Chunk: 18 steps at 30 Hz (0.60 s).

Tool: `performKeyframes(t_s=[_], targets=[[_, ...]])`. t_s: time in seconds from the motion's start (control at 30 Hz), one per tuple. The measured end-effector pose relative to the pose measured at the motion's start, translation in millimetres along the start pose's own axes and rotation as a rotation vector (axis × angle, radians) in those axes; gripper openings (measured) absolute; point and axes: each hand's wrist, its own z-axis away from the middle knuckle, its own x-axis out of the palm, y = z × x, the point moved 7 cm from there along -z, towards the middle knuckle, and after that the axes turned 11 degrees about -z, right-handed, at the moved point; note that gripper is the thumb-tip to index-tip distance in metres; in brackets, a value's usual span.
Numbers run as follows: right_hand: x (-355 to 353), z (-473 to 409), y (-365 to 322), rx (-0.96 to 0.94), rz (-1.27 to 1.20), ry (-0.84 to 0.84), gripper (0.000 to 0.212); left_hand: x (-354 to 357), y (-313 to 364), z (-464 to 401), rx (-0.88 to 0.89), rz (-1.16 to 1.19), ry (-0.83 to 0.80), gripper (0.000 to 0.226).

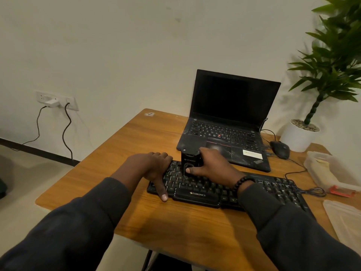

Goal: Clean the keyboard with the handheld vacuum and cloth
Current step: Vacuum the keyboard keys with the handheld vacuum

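Step in hand: you look to be vacuuming the keys, judging by the handheld vacuum standing nozzle-down on the upper left part of the keyboard.
Right hand: your right hand grips the vacuum, fingers wrapped over its far side and the thumb pressed on its front face near the base.
Left hand: your left hand holds the keyboard's left end, fingers curled over the far edge and the thumb stretched along the near edge, so it is grasping, not loose.
How to do it well: keep that left hand clamped so the board does not skate on the tabletop; draw the nozzle along one row at a time, upright and just touching the keycaps, working toward the right end.
Risk: pressing hard could rock or pop a key, in my judgement.
Where the keyboard is: near the front edge of the tabletop, running toward its right edge, just in front of the open laptop.
How it looks: black, full-size with a number pad, pale legends, a white brand name on the front lip; any dust is too fine to make out.
Cloth: I cannot pick one out with certainty.
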Motion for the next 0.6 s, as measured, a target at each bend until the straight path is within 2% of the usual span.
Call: performKeyframes(t_s=[0.13,0.27,0.37,0.47,0.5,0.53,0.6], targets=[[-1,3,-4,0.0,0.006,-0.146,0.037,1,-1,-1,-0.003,0.003,-0.007,0.137],[-5,-2,-5,-0.04,0.077,0.023,0.031,-2,1,2,0.001,0.016,0.01,0.136],[1,-1,9,0.041,-0.082,0.053,0.037,0,-1,3,0.009,0.049,0.033,0.137],[6,5,20,0.145,-0.352,-0.123,0.038,4,-3,5,0.019,0.104,0.042,0.141],[7,7,20,0.153,-0.366,-0.161,0.04,4,-4,5,0.021,0.119,0.042,0.143],[6,5,20,0.141,-0.314,-0.158,0.041,4,-4,5,0.019,0.131,0.04,0.144],[-1,-1,15,0.083,-0.09,-0.043,0.041,4,-4,6,0.013,0.153,0.039,0.147]])
